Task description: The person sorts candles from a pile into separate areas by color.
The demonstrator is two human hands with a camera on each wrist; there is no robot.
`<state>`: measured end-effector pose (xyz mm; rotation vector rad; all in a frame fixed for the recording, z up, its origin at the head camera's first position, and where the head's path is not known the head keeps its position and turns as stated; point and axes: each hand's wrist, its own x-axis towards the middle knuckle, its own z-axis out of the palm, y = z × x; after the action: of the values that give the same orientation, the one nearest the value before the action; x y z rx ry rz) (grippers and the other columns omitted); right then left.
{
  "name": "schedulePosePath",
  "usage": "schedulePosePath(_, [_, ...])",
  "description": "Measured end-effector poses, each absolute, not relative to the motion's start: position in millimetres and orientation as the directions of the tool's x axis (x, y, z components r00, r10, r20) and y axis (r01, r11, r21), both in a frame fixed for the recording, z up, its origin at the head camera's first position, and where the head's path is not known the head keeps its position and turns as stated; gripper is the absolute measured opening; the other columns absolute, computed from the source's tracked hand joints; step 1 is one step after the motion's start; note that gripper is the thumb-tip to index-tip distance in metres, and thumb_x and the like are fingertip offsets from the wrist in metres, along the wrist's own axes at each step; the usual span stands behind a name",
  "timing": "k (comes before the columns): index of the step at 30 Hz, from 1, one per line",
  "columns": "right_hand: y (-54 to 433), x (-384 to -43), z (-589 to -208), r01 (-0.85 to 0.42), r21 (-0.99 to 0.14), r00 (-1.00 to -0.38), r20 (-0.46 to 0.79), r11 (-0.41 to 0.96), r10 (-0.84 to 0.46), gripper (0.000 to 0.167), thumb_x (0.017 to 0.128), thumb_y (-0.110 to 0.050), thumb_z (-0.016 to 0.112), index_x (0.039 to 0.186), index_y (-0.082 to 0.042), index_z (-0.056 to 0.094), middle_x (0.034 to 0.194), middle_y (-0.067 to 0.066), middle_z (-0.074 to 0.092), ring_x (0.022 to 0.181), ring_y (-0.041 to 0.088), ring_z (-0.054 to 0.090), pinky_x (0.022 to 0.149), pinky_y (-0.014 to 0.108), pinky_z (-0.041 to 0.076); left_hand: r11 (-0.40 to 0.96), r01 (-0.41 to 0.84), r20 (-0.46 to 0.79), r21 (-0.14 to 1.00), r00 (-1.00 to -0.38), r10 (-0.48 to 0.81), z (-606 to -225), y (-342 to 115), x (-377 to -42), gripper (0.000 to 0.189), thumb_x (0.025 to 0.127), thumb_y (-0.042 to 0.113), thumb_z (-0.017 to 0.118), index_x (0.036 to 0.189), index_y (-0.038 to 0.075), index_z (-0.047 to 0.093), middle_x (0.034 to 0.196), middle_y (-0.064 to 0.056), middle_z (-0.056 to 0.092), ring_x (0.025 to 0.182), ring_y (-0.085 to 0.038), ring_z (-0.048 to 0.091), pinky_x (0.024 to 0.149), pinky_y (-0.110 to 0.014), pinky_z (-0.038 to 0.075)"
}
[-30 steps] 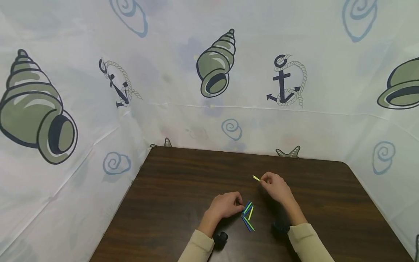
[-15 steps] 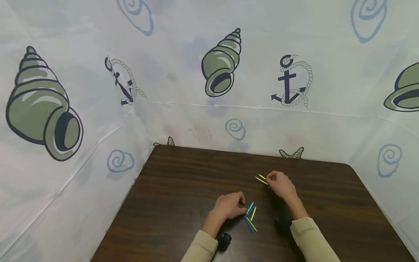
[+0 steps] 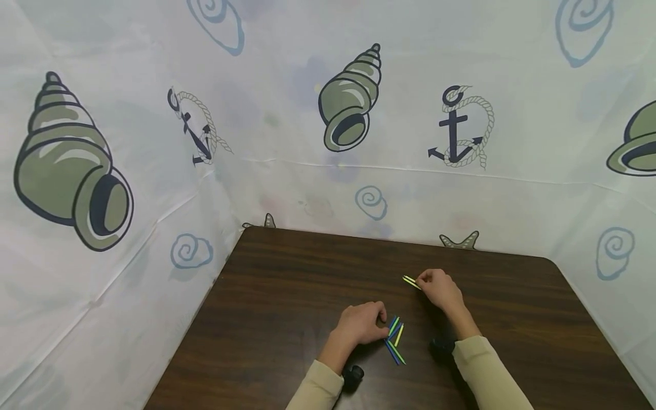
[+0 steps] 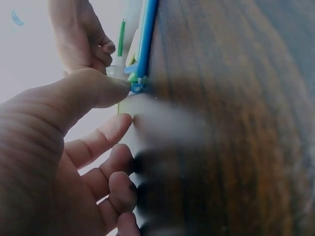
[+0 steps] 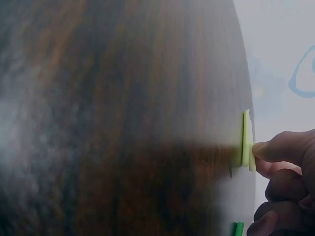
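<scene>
My left hand (image 3: pixel 361 323) rests at the left of a small group of thin coloured sticks, its thumb touching their ends and its other fingers loosely bent. Blue sticks (image 3: pixel 392 352) and green sticks (image 3: pixel 397 353) form a sideways V, with a yellow stick (image 3: pixel 399 335) inside its right side. In the left wrist view the thumb tip meets the end of a blue stick (image 4: pixel 147 39), the index finger apart from it. Further back, my right hand (image 3: pixel 442 289) pinches a yellow stick (image 5: pixel 252 157) between thumb and index finger. Another yellow stick (image 5: pixel 245 140) lies alongside it.
The dark wood-grain table (image 3: pixel 297 273) ends at a white curtain (image 3: pixel 287 114) printed with shells and anchors, at the back and sides. A black wrist camera (image 3: pixel 352 378) sits under the left wrist, another dark one (image 3: pixel 442 346) under the right.
A second yellow stick has come into view beside the one at my right hand, and the two now lie closer together. My left hand stays at the coloured sticks; the head view has shifted slightly.
</scene>
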<state>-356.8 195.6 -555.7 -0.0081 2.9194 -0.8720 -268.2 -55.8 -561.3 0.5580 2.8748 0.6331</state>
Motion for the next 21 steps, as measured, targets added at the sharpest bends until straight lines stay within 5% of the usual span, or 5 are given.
schedulePosePath(21, [197.5,-354.6,-560.6,0.044,-0.589,-0.996,-0.093,0.807,-0.014,0.036,0.108,-0.035,0.060,0.122,-0.005,0.076,0.098,0.009,0.074,0.077,0.023,0.061,0.064,0.037,0.045,0.829,0.324,-0.047,0.456,-0.921,0.386,-565.1,-57.0,-268.1,0.019,0.092,0.037,0.082,0.094,0.027,0.065,0.091,0.012,0.067,0.072,-0.006,0.053,0.079,-0.034,0.045])
